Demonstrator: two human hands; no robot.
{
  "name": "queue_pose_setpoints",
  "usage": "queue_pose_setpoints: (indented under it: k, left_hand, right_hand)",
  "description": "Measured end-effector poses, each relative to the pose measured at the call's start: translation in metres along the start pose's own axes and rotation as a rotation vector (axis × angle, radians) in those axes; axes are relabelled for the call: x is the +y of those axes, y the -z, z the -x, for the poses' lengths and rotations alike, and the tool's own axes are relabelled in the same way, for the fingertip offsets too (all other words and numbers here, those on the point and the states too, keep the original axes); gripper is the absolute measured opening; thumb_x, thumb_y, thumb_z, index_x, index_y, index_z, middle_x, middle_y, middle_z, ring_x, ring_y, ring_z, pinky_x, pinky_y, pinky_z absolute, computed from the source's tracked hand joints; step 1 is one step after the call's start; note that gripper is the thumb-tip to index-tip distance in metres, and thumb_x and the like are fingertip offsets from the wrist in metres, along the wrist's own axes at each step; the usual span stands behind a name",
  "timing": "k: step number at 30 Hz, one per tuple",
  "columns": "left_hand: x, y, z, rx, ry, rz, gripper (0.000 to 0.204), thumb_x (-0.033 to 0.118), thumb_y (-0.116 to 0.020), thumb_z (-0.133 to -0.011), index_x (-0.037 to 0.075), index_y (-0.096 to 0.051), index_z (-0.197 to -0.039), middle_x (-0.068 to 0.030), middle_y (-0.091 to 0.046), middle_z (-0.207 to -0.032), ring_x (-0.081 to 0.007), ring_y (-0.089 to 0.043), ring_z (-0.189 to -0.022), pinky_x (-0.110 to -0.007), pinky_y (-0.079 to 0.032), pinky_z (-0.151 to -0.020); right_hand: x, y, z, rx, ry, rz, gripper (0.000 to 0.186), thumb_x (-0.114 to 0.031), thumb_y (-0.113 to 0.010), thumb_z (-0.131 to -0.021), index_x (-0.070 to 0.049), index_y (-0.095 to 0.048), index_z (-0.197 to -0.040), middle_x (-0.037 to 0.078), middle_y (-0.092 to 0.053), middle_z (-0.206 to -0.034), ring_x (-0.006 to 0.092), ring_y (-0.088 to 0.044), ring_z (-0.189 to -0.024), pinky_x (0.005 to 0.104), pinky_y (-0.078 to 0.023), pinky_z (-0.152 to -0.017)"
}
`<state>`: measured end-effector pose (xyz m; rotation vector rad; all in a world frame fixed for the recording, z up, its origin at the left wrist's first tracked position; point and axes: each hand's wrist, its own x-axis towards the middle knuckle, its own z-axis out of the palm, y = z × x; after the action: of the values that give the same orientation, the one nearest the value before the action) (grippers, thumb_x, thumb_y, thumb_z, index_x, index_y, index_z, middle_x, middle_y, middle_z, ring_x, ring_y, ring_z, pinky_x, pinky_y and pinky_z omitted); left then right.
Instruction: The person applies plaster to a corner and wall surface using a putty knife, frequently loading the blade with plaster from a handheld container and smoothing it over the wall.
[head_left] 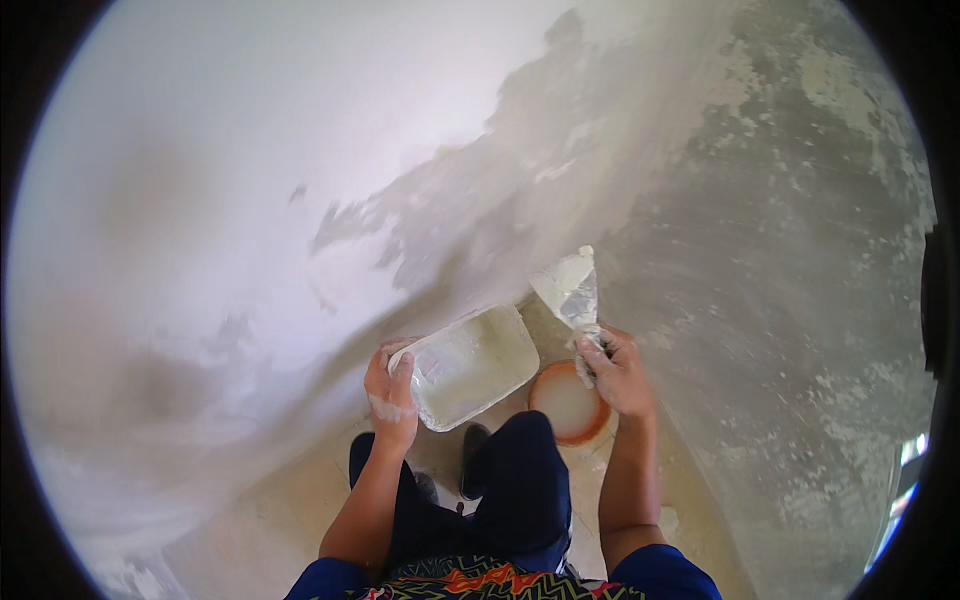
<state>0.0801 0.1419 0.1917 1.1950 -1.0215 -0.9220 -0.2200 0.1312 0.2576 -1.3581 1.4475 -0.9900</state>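
Note:
My left hand (393, 388), smeared with white, is closed on the left end of a shallow white rectangular tray (470, 365). A thin pale residue coats the inside of the tray. To its right, my right hand (618, 372) grips the handle of a putty knife (570, 287), its blade tilted up and away from me. Pale putty cakes much of the blade and the handle. The knife is held apart from the tray, just beyond its right end.
An orange-rimmed bucket (568, 403) of whitish liquid stands on the tiled floor below my right hand. The wall (200, 180) ahead is partly coated white, with bare grey patches. Another grey, white-flecked wall (760, 300) rises at the right. My shoes (473, 455) are close to the bucket.

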Motion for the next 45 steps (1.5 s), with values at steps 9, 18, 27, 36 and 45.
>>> queue_pose_setpoints:
  k: [9, 18, 27, 36, 45]
  left_hand:
    - [0.184, -0.011, -0.054, -0.067, 0.087, -0.004, 0.029, 0.021, -0.053, -0.104, -0.003, -0.062, -0.118, -0.0131, -0.064, -0.114, -0.0226, -0.058, -0.108, -0.035, -0.043, -0.100]
    - [0.310, 0.009, -0.049, -0.184, 0.030, 0.022, 0.031, 0.022, -0.051, -0.105, -0.004, -0.061, -0.120, -0.0131, -0.062, -0.117, -0.0231, -0.057, -0.112, -0.036, -0.041, -0.104]
    - [0.349, 0.074, -0.026, -0.077, -0.019, 0.034, 0.034, 0.023, -0.050, -0.105, -0.005, -0.062, -0.122, -0.0151, -0.062, -0.120, -0.0256, -0.059, -0.114, -0.038, -0.043, -0.104]
    - [0.384, 0.136, -0.004, 0.015, -0.182, -0.057, 0.035, 0.020, -0.053, -0.103, -0.007, -0.062, -0.124, -0.0183, -0.063, -0.123, -0.0291, -0.060, -0.118, -0.040, -0.044, -0.106]
    - [0.394, 0.160, 0.036, 0.242, -0.234, -0.168, 0.033, 0.021, -0.053, -0.105, -0.007, -0.065, -0.118, -0.0145, -0.066, -0.115, -0.0235, -0.062, -0.108, -0.036, -0.047, -0.098]
  right_hand:
    - [-0.183, -0.004, 0.084, 0.217, -0.269, -0.294, 0.024, -0.024, -0.064, -0.104, -0.004, -0.065, -0.091, -0.005, -0.055, -0.072, 0.0051, -0.049, -0.064, 0.0260, -0.042, -0.058]
    - [-0.282, -0.002, 0.166, 0.125, -0.344, -0.114, 0.023, -0.024, -0.065, -0.102, -0.002, -0.064, -0.095, 0.000, -0.056, -0.069, 0.0089, -0.054, -0.058, 0.0288, -0.046, -0.055]
    - [-0.339, -0.036, 0.196, 0.004, -0.425, 0.026, 0.025, -0.024, -0.065, -0.102, -0.002, -0.061, -0.093, 0.001, -0.057, -0.068, 0.0101, -0.056, -0.058, 0.0294, -0.047, -0.055]
    - [-0.376, -0.070, 0.178, -0.063, -0.330, 0.172, 0.026, -0.024, -0.066, -0.100, 0.001, -0.061, -0.094, 0.007, -0.059, -0.067, 0.0155, -0.057, -0.056, 0.0353, -0.045, -0.053]
    - [-0.385, -0.085, 0.134, -0.238, 0.038, 0.364, 0.028, -0.024, -0.068, -0.096, 0.001, -0.067, -0.109, 0.023, -0.067, -0.081, 0.0374, -0.064, -0.072, 0.0440, -0.049, -0.069]
